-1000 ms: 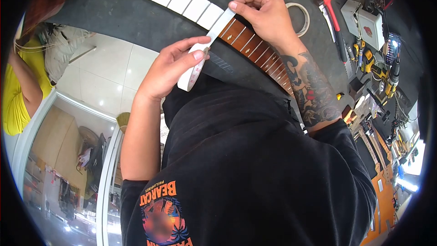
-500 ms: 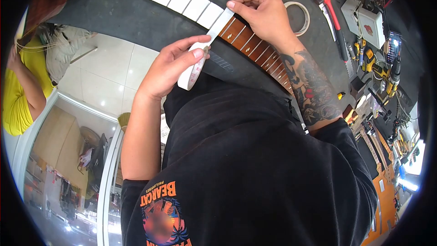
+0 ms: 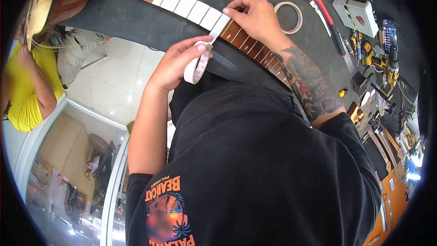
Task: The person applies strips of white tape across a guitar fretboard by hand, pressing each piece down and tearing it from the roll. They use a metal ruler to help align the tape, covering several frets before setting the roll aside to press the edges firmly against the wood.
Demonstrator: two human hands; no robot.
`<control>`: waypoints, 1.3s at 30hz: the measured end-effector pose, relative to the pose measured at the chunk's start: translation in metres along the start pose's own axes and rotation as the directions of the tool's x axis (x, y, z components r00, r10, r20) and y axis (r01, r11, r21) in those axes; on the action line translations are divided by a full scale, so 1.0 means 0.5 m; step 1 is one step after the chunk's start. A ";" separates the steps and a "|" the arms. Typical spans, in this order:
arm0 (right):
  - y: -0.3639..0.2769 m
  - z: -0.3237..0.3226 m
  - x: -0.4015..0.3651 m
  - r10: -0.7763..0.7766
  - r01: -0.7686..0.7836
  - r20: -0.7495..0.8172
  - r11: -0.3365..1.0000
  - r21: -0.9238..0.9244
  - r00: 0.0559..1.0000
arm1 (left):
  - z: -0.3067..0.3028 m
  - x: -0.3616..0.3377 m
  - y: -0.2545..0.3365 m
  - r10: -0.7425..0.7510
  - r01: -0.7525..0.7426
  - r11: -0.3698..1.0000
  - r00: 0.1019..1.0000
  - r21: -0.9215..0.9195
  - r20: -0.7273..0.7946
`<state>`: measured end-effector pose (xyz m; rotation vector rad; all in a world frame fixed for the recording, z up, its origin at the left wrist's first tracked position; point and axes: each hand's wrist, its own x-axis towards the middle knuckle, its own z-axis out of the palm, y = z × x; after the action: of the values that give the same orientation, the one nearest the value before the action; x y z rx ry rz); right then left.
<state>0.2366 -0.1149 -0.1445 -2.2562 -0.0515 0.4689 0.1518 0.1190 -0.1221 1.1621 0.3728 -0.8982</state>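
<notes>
A guitar neck [image 3: 255, 47] lies across the dark bench, its frets and inlays bare on the brown part nearer my right forearm. White masking tape [image 3: 185, 7] covers the wood between frets toward the far end. My left hand [image 3: 176, 59] grips a roll of masking tape [image 3: 195, 70] between thumb and fingers. From the roll a strip runs up over the fretboard beside the taped section. My right hand [image 3: 255, 17] pinches that strip's far end at the neck's upper edge, with thumb and index fingertip pressed down there.
Another tape roll [image 3: 298, 20] lies on the bench past my right hand. Farther right are a red-headed hammer [image 3: 318, 0], a white box [image 3: 357, 13] and yellow power drills [image 3: 371, 54]. At left, a person in a yellow shirt [image 3: 38, 82] is beside a guitar body [image 3: 59, 0].
The camera view has shifted slightly, so the neck and bench tools appear displaced. Both hands keep their holds on the tape, and the strip now lies closer against the fretboard.
</notes>
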 end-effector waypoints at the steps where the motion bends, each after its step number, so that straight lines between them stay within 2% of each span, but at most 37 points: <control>1: -0.001 -0.002 0.001 -0.006 0.006 0.003 1.000 -0.003 1.000 | 0.001 0.000 0.001 -0.002 0.002 1.000 1.000 0.003 0.000; 5: 0.010 0.002 0.004 -0.110 0.108 -0.049 0.993 -0.037 0.993 | 0.005 0.001 0.010 -0.010 0.010 1.000 1.000 0.018 0.006; 8: 0.005 -0.001 0.000 -0.112 0.102 -0.093 0.989 -0.109 0.989 | 0.006 -0.001 0.008 -0.008 0.007 1.000 1.000 0.019 0.005; 11: 0.003 -0.003 -0.002 -0.078 0.085 -0.215 0.996 0.023 0.974 | 0.006 -0.001 0.007 -0.010 0.010 1.000 1.000 0.013 0.009; 14: 0.002 -0.015 -0.004 0.002 0.044 -0.215 0.977 0.207 0.977 | 0.009 -0.004 0.012 -0.008 0.008 1.000 1.000 -0.008 -0.008; 15: 0.000 -0.019 -0.014 0.022 0.020 -0.195 0.977 0.211 0.981 | 0.016 -0.007 0.015 -0.001 0.001 1.000 1.000 -0.029 -0.022; 19: 0.005 0.004 -0.054 -0.303 0.307 -0.096 0.951 0.032 0.948 | 0.015 -0.007 0.015 -0.005 0.004 0.999 1.000 -0.054 -0.013; 22: -0.010 0.027 -0.061 -0.210 0.207 -0.041 0.976 -0.068 0.977 | 0.013 -0.005 0.009 -0.008 0.008 1.000 1.000 -0.001 0.001; 25: -0.010 0.045 -0.064 -0.181 0.175 -0.047 0.979 -0.106 0.982 | 0.011 -0.005 0.010 -0.005 0.005 1.000 1.000 -0.004 0.013; 28: -0.008 0.036 -0.047 -0.196 0.198 0.028 0.971 -0.137 0.980 | 0.012 -0.006 0.014 -0.021 0.021 1.000 1.000 0.004 0.013; 31: -0.031 0.015 -0.045 -0.139 0.167 0.126 0.952 -0.258 0.982 | 0.013 -0.006 0.017 -0.026 0.026 1.000 1.000 0.004 0.008; 34: -0.042 0.027 -0.060 -0.198 0.194 0.032 0.899 -0.394 0.980 | 0.009 -0.004 0.015 -0.031 0.031 1.000 0.999 0.000 0.017; 37: -0.030 0.038 -0.059 -0.181 0.171 -0.008 0.939 -0.299 0.983 | 0.005 -0.001 0.013 -0.029 0.029 1.000 0.999 0.008 0.026; 39: -0.035 0.037 -0.064 -0.105 0.092 -0.035 0.959 -0.267 0.994 | 0.010 -0.003 0.013 -0.026 0.026 1.000 1.000 -0.006 0.014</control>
<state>0.2023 -0.0959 -0.1328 -2.5125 -0.2126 0.3702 0.1549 0.1158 -0.1150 1.1473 0.3796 -0.9265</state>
